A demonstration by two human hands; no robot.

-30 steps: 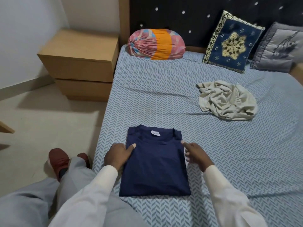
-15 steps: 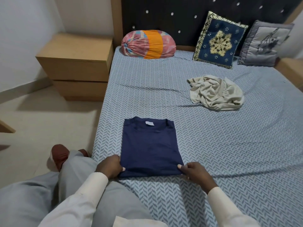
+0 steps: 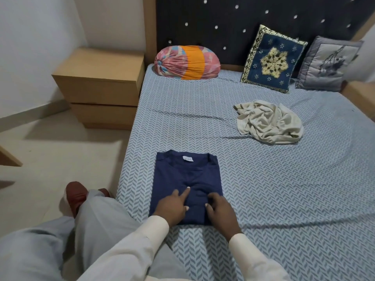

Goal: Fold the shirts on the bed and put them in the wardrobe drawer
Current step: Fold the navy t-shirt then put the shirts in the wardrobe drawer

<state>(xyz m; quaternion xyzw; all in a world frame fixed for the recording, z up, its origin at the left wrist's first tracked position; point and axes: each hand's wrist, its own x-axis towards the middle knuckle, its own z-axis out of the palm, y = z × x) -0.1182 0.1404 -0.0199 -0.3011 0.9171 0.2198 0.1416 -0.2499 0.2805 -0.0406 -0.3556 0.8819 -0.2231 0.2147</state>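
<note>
Lower centre: left hand presses straight fingers on navy shirt on the bed; right hand fingers curled on it, grip unclear

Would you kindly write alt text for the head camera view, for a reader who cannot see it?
A person's left hand and right hand rest on a folded navy blue shirt near the edge of a bed with a blue herringbone sheet. A crumpled cream shirt lies farther back, unfolded.
</note>
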